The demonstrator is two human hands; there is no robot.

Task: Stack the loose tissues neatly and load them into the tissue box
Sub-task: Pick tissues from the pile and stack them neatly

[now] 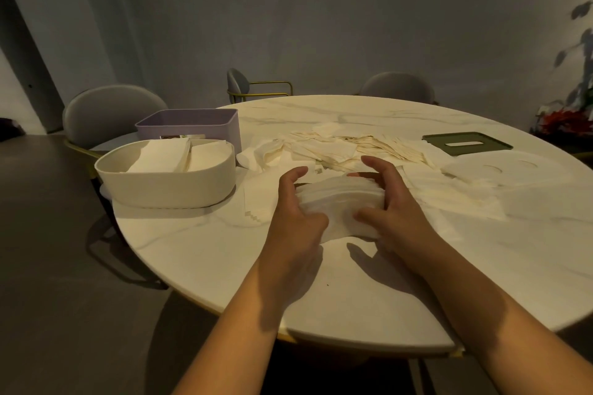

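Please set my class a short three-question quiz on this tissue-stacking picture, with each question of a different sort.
1. Short answer: which stands nearer the person, the cream box or the purple box?
2. True or false: the left hand and the right hand both grip one stack of tissues.
3. Choose one. The green lid lies:
A) on the cream box
B) on the table, to the right of the loose tissues
C) in the left hand

Key: 1. the cream box; 2. true; 3. B
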